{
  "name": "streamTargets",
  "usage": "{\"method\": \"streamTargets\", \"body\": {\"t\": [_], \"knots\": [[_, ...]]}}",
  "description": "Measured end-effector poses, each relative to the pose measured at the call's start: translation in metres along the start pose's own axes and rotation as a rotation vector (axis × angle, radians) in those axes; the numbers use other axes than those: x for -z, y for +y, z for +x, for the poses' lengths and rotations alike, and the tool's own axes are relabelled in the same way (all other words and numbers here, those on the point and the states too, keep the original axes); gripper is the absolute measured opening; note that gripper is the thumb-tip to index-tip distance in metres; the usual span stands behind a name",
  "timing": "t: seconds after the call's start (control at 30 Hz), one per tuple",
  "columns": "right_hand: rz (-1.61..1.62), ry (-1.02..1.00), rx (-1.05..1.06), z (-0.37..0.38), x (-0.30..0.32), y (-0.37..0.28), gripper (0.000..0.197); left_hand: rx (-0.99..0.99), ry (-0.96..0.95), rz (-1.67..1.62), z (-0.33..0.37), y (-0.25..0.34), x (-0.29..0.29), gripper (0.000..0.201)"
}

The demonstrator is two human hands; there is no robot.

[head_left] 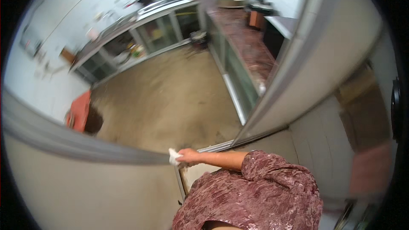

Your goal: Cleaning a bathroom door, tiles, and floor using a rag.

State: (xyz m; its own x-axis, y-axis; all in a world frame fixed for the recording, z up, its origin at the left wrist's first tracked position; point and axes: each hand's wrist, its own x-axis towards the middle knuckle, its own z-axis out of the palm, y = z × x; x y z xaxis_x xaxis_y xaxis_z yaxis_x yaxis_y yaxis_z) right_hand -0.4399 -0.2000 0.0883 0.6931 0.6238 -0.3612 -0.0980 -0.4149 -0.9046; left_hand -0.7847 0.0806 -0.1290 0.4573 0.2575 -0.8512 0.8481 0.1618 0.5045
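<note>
My right hand (188,156) reaches across in front of me, its fingers closed around a crumpled white cloth (174,157). The cloth is pressed to the edge of a door panel's grey metal frame (128,151). That panel (93,183) has a pale face and fills the lower left. A patterned maroon sleeve (272,166) covers my upper right arm. My left hand is nowhere in the picture.
Beyond the doorway lies a kitchen with a brown floor (170,93). Glass-fronted cabinets (157,32) and a maroon counter (243,30) line it. An orange-red object (79,110) stands at the left wall. Another pale panel (328,47) stands right, with brown cardboard (362,106) behind it.
</note>
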Motion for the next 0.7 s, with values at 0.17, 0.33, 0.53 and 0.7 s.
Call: {"method": "streamTargets", "body": {"t": [0.17, 0.33, 0.53, 0.7], "knots": [[-0.058, 0.269, 0.155, -0.058, 0.037, -0.004, 0.045, -0.577, -0.196, 0.536, -0.024, 0.268, -0.072, 0.032], [0.131, 0.474, 0.147, -0.122, 0.043, -0.015, 0.049, -0.856, -0.404, 0.610, -0.039, 0.418, -0.150, 0.034], [0.502, 0.801, 0.079, -0.256, 0.069, 0.002, 0.044, -1.051, -0.691, 0.595, -0.156, 0.466, -0.292, 0.034], [0.468, 1.099, 0.099, -0.307, 0.091, 0.039, 0.038, -1.193, -0.939, 0.560, -0.226, 0.468, -0.367, 0.044]]}}
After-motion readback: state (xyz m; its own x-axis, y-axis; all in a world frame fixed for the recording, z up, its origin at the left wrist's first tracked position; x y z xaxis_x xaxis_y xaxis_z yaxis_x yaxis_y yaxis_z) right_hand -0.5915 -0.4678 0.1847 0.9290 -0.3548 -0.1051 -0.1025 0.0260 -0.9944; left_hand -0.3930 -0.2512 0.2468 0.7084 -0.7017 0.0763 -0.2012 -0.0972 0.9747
